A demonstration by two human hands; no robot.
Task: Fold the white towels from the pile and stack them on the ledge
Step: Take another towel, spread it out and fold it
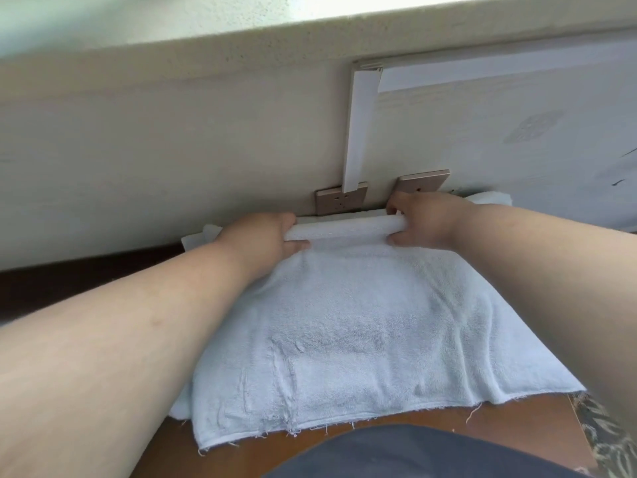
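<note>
dark fabric (pixel 431 453) was seen nearest, just before the white towel (pixel 362 332) spread on the wooden surface (pixel 241 450). the towel's far edge, below the wall sockets (pixel 341 201), was pinched by the left hand (pixel 265 236) and right hand (pixel 424 219), fingers curled round it.

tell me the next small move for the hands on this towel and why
Probably draw both hands toward the body, carrying the far edge over to the frayed near edge. The left hand and right hand each grip an end of the bunched far edge of the white towel, which otherwise lies flat and unfolded.
</note>
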